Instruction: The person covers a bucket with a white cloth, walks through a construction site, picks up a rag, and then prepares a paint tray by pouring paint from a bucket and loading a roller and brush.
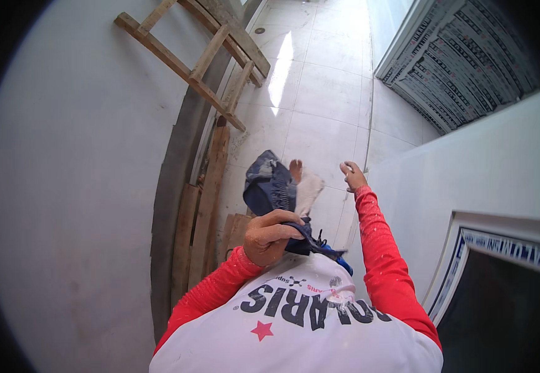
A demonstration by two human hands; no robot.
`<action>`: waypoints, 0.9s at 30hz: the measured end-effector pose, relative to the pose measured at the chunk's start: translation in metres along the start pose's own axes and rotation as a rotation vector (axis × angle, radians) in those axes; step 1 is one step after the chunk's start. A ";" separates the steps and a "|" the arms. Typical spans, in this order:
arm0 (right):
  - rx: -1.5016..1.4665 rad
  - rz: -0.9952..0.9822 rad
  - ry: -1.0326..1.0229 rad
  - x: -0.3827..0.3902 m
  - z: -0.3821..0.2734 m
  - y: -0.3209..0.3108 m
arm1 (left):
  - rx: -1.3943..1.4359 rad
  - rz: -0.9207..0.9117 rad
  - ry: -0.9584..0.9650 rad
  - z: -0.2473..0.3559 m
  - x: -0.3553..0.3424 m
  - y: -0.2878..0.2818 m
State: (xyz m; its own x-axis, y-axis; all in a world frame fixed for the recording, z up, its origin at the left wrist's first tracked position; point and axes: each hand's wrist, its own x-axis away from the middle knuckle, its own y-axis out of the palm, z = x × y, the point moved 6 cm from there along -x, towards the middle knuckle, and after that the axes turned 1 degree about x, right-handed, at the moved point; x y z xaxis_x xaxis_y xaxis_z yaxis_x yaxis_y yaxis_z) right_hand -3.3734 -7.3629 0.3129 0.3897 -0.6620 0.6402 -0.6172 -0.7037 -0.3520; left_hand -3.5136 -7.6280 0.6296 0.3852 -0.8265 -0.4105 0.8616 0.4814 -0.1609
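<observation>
My left hand (267, 238) is closed on the edge of a dark navy cloth (304, 235) in front of my waist. Just beyond it hangs more navy fabric (269, 186), with a gathered, ribbed part and pale dusty smears. Whether both parts are one garment, I cannot tell. A pale cloth-like piece (309, 191) shows beside it, next to what looks like a bare foot (295, 169). My right hand (354, 177) is held out near the white panel on the right, its fingers partly bent and apart, with nothing in them.
A wooden ladder-like frame (198, 71) leans along the left wall. Wooden planks (206, 199) lie at the wall's foot. Pale tiles (326, 93) cover the floor. On the right are a white panel (469, 168), a film-covered panel (462, 59) and a dark framed opening (500, 311).
</observation>
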 end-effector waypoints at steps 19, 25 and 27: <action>0.401 -0.030 -0.225 -0.501 -0.418 -0.180 | -0.545 -0.254 -0.745 -0.591 -0.668 -0.017; 0.219 0.185 -0.671 -0.633 -0.698 -0.272 | -0.598 0.220 -0.402 -0.543 -0.934 -0.108; 0.218 0.275 -0.843 -0.672 -0.784 -0.319 | -0.422 0.339 -0.419 -0.551 -1.003 -0.150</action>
State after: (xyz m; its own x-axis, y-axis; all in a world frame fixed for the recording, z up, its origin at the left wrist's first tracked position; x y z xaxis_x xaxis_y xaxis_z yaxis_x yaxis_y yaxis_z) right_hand -3.9745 -6.4916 0.5306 0.6713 -0.7225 -0.1657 -0.6526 -0.4700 -0.5943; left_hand -4.2111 -6.7109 0.5710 0.7795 -0.6123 -0.1319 0.5007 0.7357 -0.4561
